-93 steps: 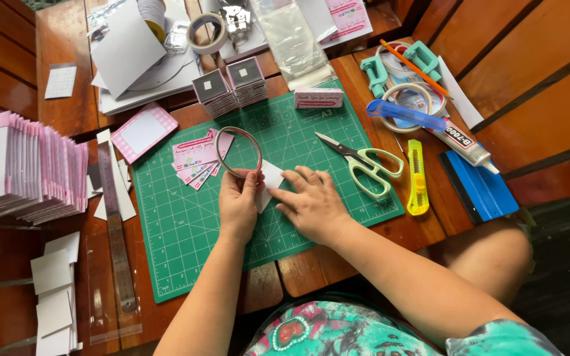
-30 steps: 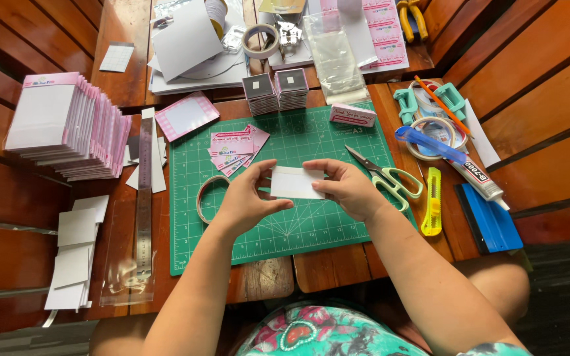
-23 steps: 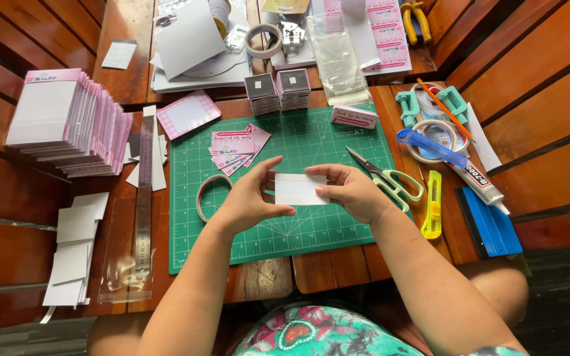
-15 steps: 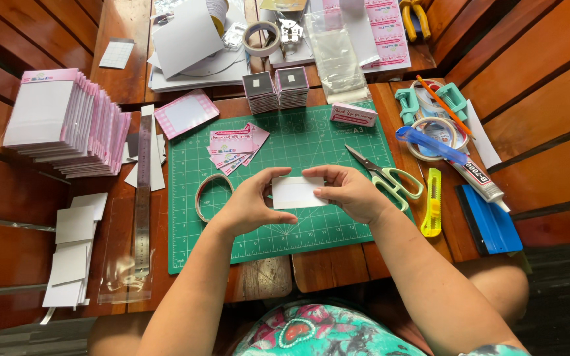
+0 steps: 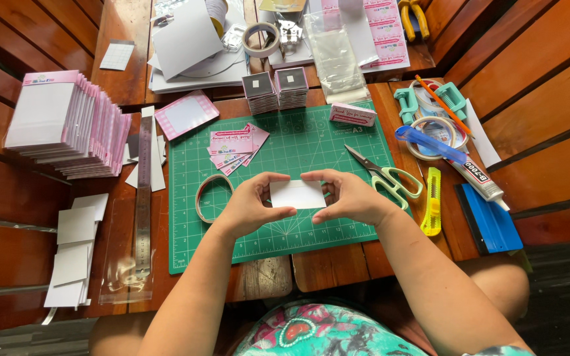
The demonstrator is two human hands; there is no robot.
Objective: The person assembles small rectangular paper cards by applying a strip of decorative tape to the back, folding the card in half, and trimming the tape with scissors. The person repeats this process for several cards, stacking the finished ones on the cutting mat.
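Green cutting mat (image 5: 311,142) — left hand (image 5: 249,207), right hand (image 5: 348,198) pinch small white card (image 5: 297,195), fingers curled.

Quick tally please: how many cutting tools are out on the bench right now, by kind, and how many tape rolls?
Scissors: 1, mint-handled scissors on the green cutting mat
Utility knife: 1, yellow utility knife right of the mat
Tape rolls: 3, one by the left hand, one at the top, one at right
Total: 5
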